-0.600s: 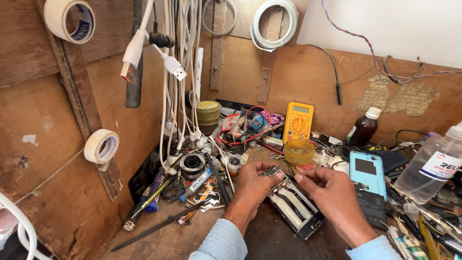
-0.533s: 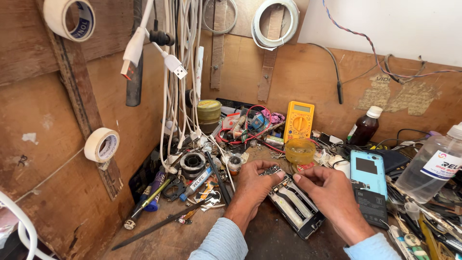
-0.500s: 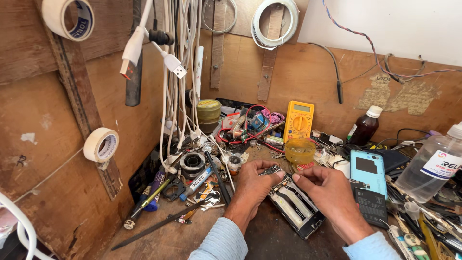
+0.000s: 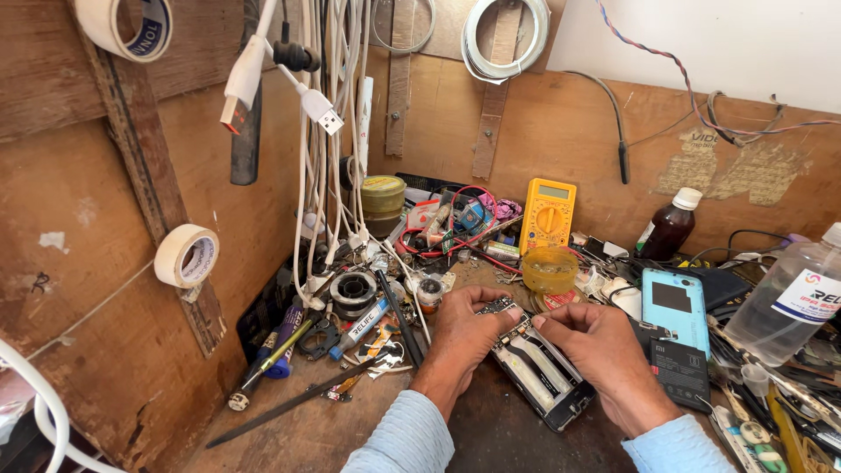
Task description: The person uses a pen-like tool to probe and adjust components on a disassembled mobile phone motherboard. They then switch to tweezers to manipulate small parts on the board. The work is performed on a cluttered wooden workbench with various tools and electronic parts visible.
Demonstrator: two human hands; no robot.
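Pinching a small circuit board between them, the left hand and right hand worked over the opened phone; seating it probably called for careful alignment.

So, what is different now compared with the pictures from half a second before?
Nothing visibly changed. Both the left hand and the right hand stay at the top end of the opened phone, fingertips close together. The yellow multimeter and blue phone lie as before.
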